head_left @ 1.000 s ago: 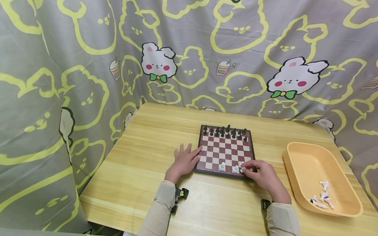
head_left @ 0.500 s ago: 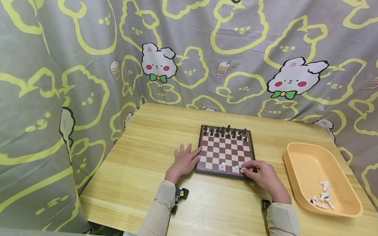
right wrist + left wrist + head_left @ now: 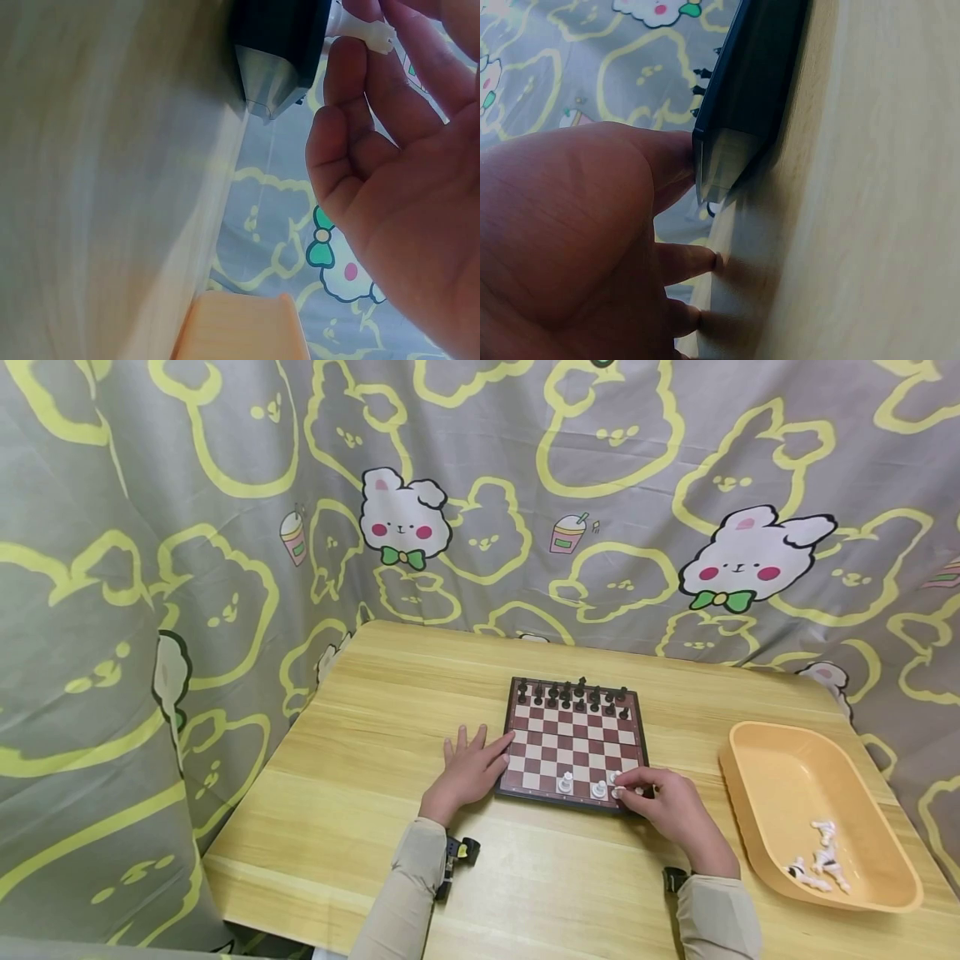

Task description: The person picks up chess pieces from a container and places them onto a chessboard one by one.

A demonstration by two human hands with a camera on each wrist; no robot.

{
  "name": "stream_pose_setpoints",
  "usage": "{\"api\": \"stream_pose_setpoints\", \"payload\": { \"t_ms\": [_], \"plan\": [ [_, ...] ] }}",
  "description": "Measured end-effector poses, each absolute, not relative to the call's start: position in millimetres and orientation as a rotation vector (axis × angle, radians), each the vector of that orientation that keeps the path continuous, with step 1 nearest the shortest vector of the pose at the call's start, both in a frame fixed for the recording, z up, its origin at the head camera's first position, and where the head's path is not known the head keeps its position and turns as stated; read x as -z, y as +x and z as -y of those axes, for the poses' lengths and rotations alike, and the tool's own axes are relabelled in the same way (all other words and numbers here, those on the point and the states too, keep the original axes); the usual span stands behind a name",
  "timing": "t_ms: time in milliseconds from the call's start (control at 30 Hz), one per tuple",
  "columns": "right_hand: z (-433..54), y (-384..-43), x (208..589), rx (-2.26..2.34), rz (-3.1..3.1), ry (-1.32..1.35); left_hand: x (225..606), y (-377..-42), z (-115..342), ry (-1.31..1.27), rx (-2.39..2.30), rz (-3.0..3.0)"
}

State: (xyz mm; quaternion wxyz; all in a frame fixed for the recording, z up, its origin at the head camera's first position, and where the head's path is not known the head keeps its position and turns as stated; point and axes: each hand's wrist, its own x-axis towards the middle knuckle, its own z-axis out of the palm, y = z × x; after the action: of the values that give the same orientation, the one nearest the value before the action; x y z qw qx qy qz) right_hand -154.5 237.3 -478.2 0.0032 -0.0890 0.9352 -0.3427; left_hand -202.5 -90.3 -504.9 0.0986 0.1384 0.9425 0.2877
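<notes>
A folding chessboard (image 3: 555,752) with red-brown and cream squares lies on the table. Black chess pieces (image 3: 566,702) fill its two far rows. Along the near edge stand a taller white piece (image 3: 566,782) and a shorter white piece (image 3: 598,790). At the near right corner my right hand (image 3: 671,806) pinches a white chess piece (image 3: 617,792) between thumb and fingers; another white piece (image 3: 614,777) is just beyond it. A notched top shows on a white piece (image 3: 367,30) in the right wrist view. My left hand (image 3: 467,775), fingers spread, touches the board's left edge.
To the right is a yellow-orange plastic tub (image 3: 780,760) with several white chess pieces (image 3: 825,860) lying in it. A grey curtain (image 3: 495,468) with a cartoon print hangs behind and to the left of the wooden table (image 3: 360,760).
</notes>
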Motion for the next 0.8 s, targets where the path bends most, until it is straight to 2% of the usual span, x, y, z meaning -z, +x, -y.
{"api": "stream_pose_setpoints", "payload": {
  "t_ms": [800],
  "plan": [
    [-237.5,-154.6,479.4,1.064,-2.93,-0.267,500.3,-199.8,90.2,0.41,-0.859,-2.787]
  ]
}}
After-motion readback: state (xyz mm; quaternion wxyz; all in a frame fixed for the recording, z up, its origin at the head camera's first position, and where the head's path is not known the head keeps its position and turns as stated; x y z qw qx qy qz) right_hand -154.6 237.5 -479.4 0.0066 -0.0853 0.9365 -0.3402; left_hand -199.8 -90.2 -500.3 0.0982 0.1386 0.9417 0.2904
